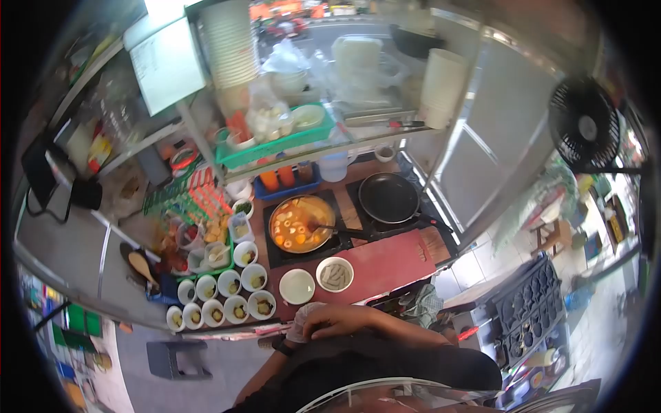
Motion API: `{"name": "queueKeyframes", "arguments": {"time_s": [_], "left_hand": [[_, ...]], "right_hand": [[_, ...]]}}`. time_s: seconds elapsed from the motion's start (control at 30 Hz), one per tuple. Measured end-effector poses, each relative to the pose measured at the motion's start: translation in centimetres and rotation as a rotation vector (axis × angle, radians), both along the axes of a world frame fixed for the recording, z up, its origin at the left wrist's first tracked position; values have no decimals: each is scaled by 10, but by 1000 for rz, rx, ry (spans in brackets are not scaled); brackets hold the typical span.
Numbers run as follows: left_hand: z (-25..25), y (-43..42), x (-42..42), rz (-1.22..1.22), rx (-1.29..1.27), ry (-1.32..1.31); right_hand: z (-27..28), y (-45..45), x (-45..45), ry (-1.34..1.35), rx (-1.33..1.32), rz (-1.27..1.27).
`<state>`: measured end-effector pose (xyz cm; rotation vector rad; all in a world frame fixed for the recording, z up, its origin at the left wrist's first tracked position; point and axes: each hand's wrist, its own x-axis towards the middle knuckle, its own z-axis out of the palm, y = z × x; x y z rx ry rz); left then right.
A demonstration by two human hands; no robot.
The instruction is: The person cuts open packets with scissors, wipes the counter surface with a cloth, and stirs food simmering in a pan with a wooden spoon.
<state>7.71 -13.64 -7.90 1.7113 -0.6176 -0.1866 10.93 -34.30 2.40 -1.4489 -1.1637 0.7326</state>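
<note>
My left hand (297,325) is at the counter's front edge, covered by a thin, clear plastic glove, with a black band on the wrist. My right hand (332,319) lies across it, bare, with its fingers bent over the glove near the wrist. The left fingers are largely hidden. Just beyond the hands stand an empty-looking white bowl (297,286) and a white bowl of greyish, finger-shaped pieces (335,274). Behind them a pan of orange broth (301,224) with round and egg-like pieces sits on a stove, a dark ladle (330,228) resting in it.
Several white cups with food (235,309) stand in rows at the left. A black frying pan (388,197) sits on the right burner. A red board (392,265) covers the counter front. Above is a shelf with a green tray (275,142); a black fan (585,127) hangs right.
</note>
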Motion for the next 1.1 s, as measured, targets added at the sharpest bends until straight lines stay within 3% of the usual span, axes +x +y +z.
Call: {"name": "queueKeyframes", "arguments": {"time_s": [0.53,1.1], "left_hand": [[1,7,-16,97,-151,70],[-2,28,0,35,-195,89]], "right_hand": [[0,16,16,3,-49,93],[5,36,11,23,-100,33]]}}
